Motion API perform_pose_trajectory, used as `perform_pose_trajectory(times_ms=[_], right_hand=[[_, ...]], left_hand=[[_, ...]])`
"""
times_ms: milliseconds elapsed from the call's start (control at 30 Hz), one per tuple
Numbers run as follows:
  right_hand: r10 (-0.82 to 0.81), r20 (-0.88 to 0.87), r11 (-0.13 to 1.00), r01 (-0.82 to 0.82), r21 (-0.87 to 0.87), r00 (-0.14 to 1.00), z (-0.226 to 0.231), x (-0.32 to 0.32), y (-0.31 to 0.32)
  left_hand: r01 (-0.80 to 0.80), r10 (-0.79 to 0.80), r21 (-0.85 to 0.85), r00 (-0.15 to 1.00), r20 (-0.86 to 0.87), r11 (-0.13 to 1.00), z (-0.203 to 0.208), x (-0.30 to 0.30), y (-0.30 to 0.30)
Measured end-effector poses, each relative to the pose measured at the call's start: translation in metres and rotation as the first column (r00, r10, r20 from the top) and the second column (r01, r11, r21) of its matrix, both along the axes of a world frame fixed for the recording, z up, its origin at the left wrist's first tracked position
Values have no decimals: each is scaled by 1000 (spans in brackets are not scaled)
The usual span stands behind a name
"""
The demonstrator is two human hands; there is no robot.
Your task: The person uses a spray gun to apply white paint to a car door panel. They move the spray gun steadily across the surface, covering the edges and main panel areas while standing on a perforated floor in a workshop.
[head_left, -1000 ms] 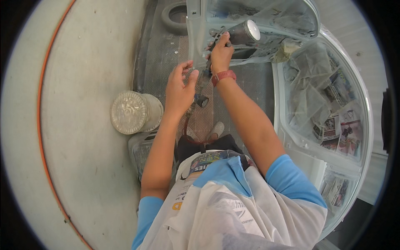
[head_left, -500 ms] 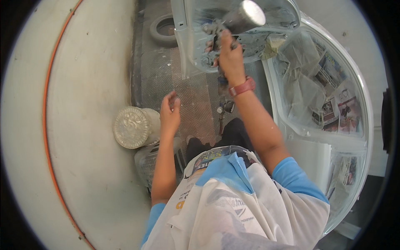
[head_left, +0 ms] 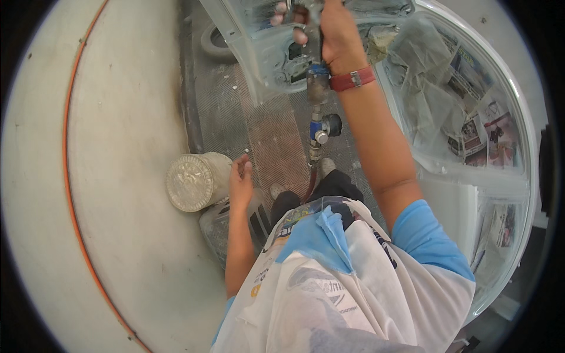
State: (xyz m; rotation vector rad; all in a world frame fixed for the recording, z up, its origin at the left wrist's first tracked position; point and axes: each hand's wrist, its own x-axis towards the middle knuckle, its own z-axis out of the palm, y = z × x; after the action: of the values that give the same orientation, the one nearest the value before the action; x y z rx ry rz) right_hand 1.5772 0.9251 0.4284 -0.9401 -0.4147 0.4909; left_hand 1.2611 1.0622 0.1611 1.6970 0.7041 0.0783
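My right hand [head_left: 340, 32] is wrapped round the grip of a spray gun [head_left: 313, 44] at the top of the view; the gun's upper part runs out of the picture. Below the grip hang a blue-banded fitting, a small round gauge [head_left: 332, 125] and a dark red hose [head_left: 310, 188]. Behind the gun stands a pale car door [head_left: 259, 82], its inner side turned up toward me. My left hand [head_left: 241, 182] hangs empty, fingers loosely bent and apart, beside a round metal-lidded container [head_left: 191, 182].
A car body [head_left: 441, 170] curves along the right, its openings masked with newspaper [head_left: 471, 138] and grey sheet. A tyre [head_left: 216, 44] lies on the floor mat [head_left: 273, 126] at the far left. Under my left arm is a clear plastic container [head_left: 220, 226]. An orange hose [head_left: 69, 194] runs along the left.
My right hand has carried the spray gun up and away, so its cup has left the view and the gauge shows more plainly. My left hand has dropped slightly nearer to me.
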Motion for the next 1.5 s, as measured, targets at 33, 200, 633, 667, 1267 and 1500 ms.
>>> perform_pose_trajectory(times_ms=[33,200,633,667,1267,1500], right_hand=[[-92,14,992,93,-81,996,-15,4,3],[-276,26,893,266,-362,961,-109,33,22],[307,353,746,7,-666,884,-155,-14,-17],[346,416,766,3,-642,841,-146,-24,-18],[507,329,443,86,-892,797,-163,-29,-226],[323,171,249,91,-964,931,-277,-25,-362]], left_hand=[[-17,17,7,1000,18,1000,6,6,-1],[-103,100,21,987,128,994,49,36,-21],[-157,131,49,928,349,986,93,176,-82],[-104,127,-80,916,381,991,91,174,-82],[-346,584,-483,609,537,804,233,137,-5],[-216,456,-402,456,765,890,267,151,9]])
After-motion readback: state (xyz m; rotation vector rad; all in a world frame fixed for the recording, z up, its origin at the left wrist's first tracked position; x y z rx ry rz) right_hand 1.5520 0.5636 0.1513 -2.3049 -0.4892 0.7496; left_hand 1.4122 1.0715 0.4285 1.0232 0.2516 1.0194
